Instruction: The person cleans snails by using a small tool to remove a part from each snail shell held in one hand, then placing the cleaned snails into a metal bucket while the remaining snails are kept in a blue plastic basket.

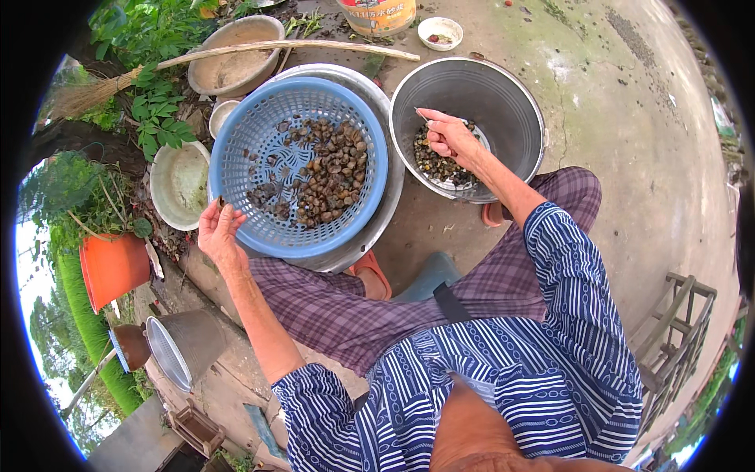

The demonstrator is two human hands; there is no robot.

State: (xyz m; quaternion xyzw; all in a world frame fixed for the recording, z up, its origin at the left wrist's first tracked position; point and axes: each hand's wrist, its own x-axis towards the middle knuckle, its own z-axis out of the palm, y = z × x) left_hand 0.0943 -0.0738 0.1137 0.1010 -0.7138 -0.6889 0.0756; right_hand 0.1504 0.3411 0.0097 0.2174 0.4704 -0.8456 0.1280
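Note:
My left hand (223, 233) pinches a small dark snail shell (220, 202) at the near-left rim of a blue plastic colander (236, 227). Brown snails (333, 177) lie heaped toward the right side inside it. The colander rests in a wide metal basin (386, 227). Over a deep metal pot (507, 112), my right hand (453, 138) grips a thin pointed metal pick (419, 112), its tip directed up and left. Small dark and yellowish pieces (433, 156) cover part of the pot's bottom, partly hidden by that hand.
A straw broom's wooden handle (283, 45) lies across an old round basin (236, 65). A pale bowl (183, 186) sits left of the colander. Behind the pot are a small white bowl (440, 33) and a printed bucket (377, 15). A wooden rack (678, 330) stands right.

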